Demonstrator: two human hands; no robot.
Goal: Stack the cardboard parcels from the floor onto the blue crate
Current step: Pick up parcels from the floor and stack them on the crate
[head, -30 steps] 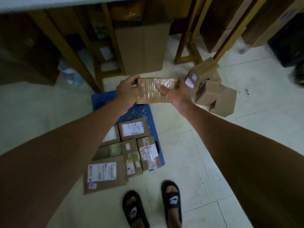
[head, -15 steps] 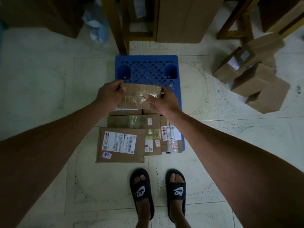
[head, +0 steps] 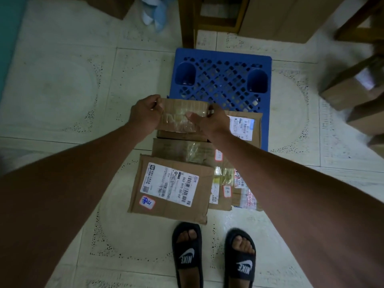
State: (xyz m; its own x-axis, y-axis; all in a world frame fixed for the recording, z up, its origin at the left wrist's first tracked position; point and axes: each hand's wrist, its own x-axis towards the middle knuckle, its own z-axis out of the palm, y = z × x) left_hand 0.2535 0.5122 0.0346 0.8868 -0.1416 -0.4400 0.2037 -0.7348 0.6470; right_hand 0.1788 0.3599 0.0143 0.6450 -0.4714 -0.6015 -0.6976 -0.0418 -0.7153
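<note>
A small taped cardboard parcel (head: 182, 116) is held flat between my left hand (head: 145, 115) on its left end and my right hand (head: 212, 123) on its right end. It hovers over the near-left part of the blue crate (head: 222, 77), just above another parcel (head: 180, 135). A labelled parcel (head: 245, 126) lies on the crate beside my right hand. Nearer me lie a long taped parcel (head: 182, 150), a large flat parcel (head: 172, 186) with a white shipping label, and smaller parcels (head: 239, 190) partly under my right forearm.
More cardboard boxes (head: 353, 90) are piled on the floor at the right. Wooden furniture legs (head: 187, 21) and a big box (head: 286, 15) stand behind the crate. My feet in black slides (head: 214, 258) stand just behind the large parcel. Pale tiled floor lies to the left.
Both hands have carried the taped parcel down and toward me, from chest height over the far floor to just above the parcels at the crate's near-left. My view has tilted downward.
</note>
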